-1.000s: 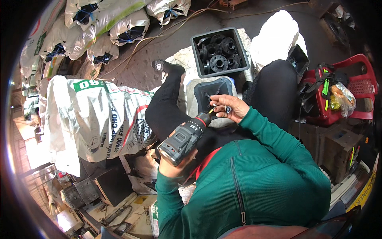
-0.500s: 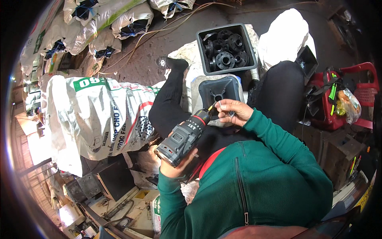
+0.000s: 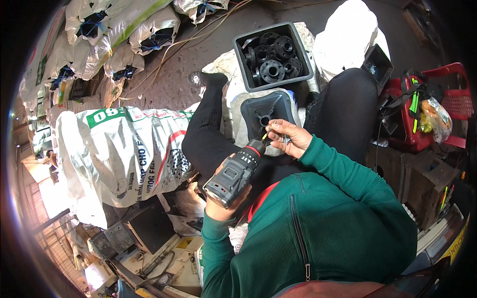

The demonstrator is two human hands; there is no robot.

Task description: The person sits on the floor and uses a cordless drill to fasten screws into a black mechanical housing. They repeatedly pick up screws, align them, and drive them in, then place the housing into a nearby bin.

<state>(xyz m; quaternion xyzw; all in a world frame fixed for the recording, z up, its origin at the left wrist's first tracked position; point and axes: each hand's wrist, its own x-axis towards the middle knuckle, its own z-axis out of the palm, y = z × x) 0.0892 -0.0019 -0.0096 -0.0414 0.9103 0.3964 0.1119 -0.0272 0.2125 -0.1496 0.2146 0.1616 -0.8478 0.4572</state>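
Observation:
My left hand [image 3: 221,211] is wrapped round a grey and black cordless drill [image 3: 232,176] with a red ring near its chuck. A thin yellowish bit points away from me toward my right hand [image 3: 294,138]. That hand is closed, thumb and fingertips pinched at the end of the bit, and several small silvery screws [image 3: 285,139] show among its fingers. What sits exactly at the bit's tip is too small to make out. Just beyond, between my legs, lies a dark grey square plastic part [image 3: 251,105] with rounded corners and a round central tube.
A grey bin [image 3: 238,62] of black round flanged parts [image 3: 272,71] stands farther off. Large white printed sacks [image 3: 119,154] lie at left. To the right are a small dark box [image 3: 380,67] and a red plastic chair [image 3: 457,84] holding bags. Cables cross the floor.
The view has shifted slightly. The drill and my left hand appear a little lower and more upright; my right hand stays pinched by the bit.

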